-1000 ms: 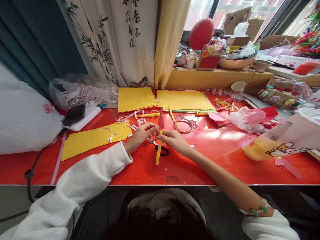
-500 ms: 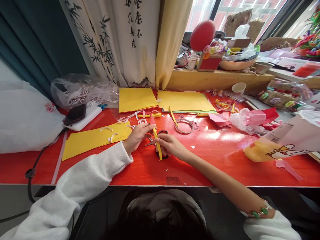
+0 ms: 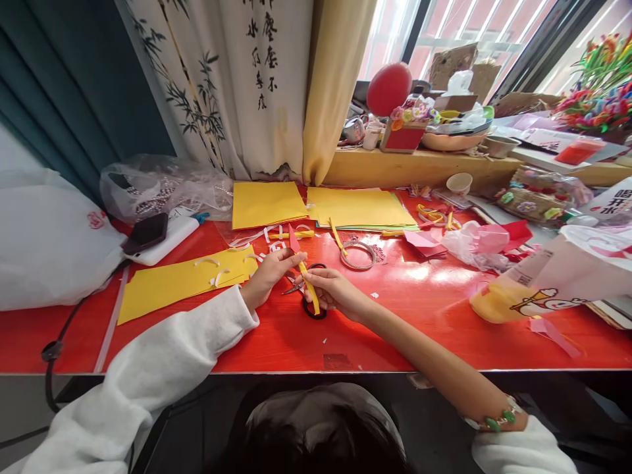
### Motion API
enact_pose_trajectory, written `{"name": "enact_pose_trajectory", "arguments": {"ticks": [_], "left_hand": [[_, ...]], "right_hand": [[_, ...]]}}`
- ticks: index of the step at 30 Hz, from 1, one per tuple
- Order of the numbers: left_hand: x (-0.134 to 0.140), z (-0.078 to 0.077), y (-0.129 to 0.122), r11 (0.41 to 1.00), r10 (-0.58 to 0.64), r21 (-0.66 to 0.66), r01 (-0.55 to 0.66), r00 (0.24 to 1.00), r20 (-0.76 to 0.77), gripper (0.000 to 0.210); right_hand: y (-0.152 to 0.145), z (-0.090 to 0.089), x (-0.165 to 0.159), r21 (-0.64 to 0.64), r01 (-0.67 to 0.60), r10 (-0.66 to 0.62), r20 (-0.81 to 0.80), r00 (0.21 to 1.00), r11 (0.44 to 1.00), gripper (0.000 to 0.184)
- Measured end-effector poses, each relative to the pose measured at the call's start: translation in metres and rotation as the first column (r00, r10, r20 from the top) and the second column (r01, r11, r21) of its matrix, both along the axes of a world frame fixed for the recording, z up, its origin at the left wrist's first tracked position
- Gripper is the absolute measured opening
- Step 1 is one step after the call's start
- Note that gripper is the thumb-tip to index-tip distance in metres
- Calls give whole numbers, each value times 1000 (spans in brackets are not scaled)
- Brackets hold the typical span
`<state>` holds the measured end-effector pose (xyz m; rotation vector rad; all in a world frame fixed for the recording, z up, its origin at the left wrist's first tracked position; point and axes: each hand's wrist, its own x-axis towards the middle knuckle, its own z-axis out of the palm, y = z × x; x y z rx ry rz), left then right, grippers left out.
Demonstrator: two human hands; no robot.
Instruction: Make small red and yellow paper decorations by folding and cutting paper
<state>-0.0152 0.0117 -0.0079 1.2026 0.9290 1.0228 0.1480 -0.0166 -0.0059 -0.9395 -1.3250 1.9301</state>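
Between both hands is a narrow folded yellow paper strip [image 3: 309,289] with a pointed red paper piece [image 3: 293,239] at its upper end. My left hand [image 3: 269,275] pinches it near where red meets yellow. Lower down, my right hand [image 3: 332,289] grips the yellow strip between thumb and fingers. Black-handled scissors [image 3: 315,315] lie on the table under the hands, partly hidden by them. Yellow paper sheets [image 3: 172,284] with curled white strips on them lie left of my left hand. A roll of tape [image 3: 359,255] rests beyond my right hand.
Stacks of yellow paper [image 3: 269,204] lie at the back of the red table [image 3: 405,329]. A drink cup [image 3: 533,283] lies tilted at right, near pink paper and crumpled plastic [image 3: 476,243]. A phone [image 3: 147,234] and a white plastic bag [image 3: 54,243] sit at left.
The view has shifted slightly, so the scene sits a little lower and further left. Both hands keep their hold on the paper piece, whose yellow end now tilts slightly more.
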Motion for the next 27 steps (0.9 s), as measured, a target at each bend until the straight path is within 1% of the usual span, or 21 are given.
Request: {"name": "enact_pose_trajectory", "arguments": {"ticks": [2,4,6,7,9,10,11,12,14,15,16,18,19,20,21,22,23,24,25,26,27], "left_hand": [[0,-2,0,998,-56,6,56,996,-66,31],[0,-1,-2,997,-36,63,44,992,-125,33],[-1,1,-4,977,67,215,-14,968,-240,29],[-1,2,-5,950,123,312,-23,944,-305,26],[-2,4,-6,888,190,459,18,896,-402,21],[-2,3,-6,876,188,479,48,882,-433,21],[-2,1,-4,884,170,462,68,874,-455,23],[-3,-1,-2,907,143,415,77,868,-475,26],[-3,-7,4,956,73,281,84,860,-505,33],[-3,-10,7,971,40,223,85,864,-503,36],[-4,-11,10,980,27,186,73,876,-482,38],[-5,-12,13,985,69,171,0,915,-399,37],[-5,-11,13,983,112,178,-52,933,-341,36],[-6,-9,13,977,157,183,-107,946,-285,35],[-7,-7,12,971,193,183,-151,953,-235,35],[-7,-5,11,968,211,177,-177,958,-193,35],[-8,-3,10,968,216,168,-188,962,-167,35],[-8,-2,9,969,215,159,-191,965,-151,35],[-8,-2,9,970,210,151,-189,967,-144,35],[-8,-2,8,973,202,143,-182,969,-139,34],[-7,-3,8,975,193,138,-175,972,-135,34]], "right_hand": [[2,-2,1,69,36,-40,56,998,997,27],[4,-3,2,83,33,-38,48,998,996,25],[5,-3,3,-4,5,-6,-23,1000,1000,24],[5,-3,4,-62,-16,12,-61,998,998,24],[4,-1,4,-147,-49,34,-99,995,988,27],[4,-1,4,-164,-52,36,-99,994,985,28],[3,0,3,-166,-44,30,-90,995,985,27],[3,-1,2,-158,-32,20,-74,997,987,26],[2,-3,-1,-124,1,-5,-27,1000,992,24],[2,-5,-2,-96,30,-31,1,1000,995,25],[2,-7,-2,-54,74,-73,25,997,996,27],[3,-9,-2,73,186,-190,43,981,980,29],[3,-10,-1,171,234,-243,39,969,957,27],[3,-9,1,297,255,-279,40,959,920,25],[3,-8,4,444,236,-291,58,955,864,24],[3,-6,6,589,169,-281,103,954,790,24],[3,-4,8,708,75,-269,166,949,702,26],[3,-3,10,785,-22,-257,228,939,619,29],[3,-1,11,824,-97,-244,275,930,558,30],[3,0,12,839,-136,-231,296,927,527,29],[3,1,12,840,-131,-220,284,933,527,26]]}}
